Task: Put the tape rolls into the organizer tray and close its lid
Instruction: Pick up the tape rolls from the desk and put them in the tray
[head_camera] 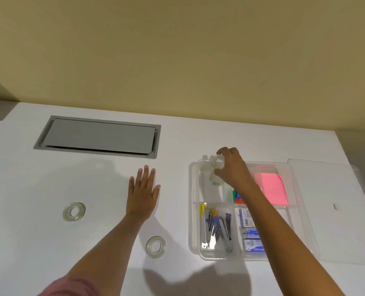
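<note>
A clear organizer tray [193,210] sits on the white table at the right, its clear lid [335,210] lying open flat beside it. My right hand [232,167] holds a clear tape roll [217,162] over the tray's far left compartment. Another tape roll [214,179] lies in that compartment just below my fingers. Two clear tape rolls rest on the table: one at the left [74,211], one near the tray's front left corner [155,246]. My left hand [143,193] lies flat on the table with its fingers spread, holding nothing.
A grey cable hatch [98,136] is set in the table at the back left. In the tray lie pink sticky notes [272,189], coloured clips [237,197], staplers and cutters [216,228], and staple boxes [250,231]. A beige wall stands behind the table.
</note>
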Action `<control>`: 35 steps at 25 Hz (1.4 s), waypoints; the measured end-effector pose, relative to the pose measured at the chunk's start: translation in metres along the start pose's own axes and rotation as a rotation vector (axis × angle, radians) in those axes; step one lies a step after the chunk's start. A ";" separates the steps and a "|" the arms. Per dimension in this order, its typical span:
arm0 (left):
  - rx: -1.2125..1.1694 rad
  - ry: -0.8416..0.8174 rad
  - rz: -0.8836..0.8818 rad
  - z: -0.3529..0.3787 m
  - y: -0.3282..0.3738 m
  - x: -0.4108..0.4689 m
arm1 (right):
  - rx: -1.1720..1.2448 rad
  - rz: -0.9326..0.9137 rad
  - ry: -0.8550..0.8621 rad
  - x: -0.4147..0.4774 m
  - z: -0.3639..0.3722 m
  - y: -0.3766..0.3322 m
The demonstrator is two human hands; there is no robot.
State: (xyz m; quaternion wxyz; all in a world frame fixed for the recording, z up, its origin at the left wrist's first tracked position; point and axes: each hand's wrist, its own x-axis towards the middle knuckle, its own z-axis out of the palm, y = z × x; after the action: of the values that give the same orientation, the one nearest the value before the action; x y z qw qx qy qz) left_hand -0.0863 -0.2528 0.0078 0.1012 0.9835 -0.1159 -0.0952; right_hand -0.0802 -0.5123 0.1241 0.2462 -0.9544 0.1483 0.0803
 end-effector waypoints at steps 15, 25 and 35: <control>0.003 -0.032 -0.032 -0.001 0.005 -0.036 | -0.587 -0.177 -0.103 -0.032 0.040 0.019; -0.008 -0.051 -0.020 -0.005 0.004 -0.038 | -0.596 -0.172 -0.121 -0.033 0.039 0.018; 0.006 -0.050 0.007 -0.006 -0.010 -0.062 | -0.119 -0.273 0.143 -0.075 0.061 -0.026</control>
State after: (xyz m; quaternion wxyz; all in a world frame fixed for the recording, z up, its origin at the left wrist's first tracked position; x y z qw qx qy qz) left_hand -0.1427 -0.2271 0.0215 0.0956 0.9807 -0.1223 -0.1190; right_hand -0.1479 -0.4423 0.1001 0.1869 -0.9819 0.0292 -0.0134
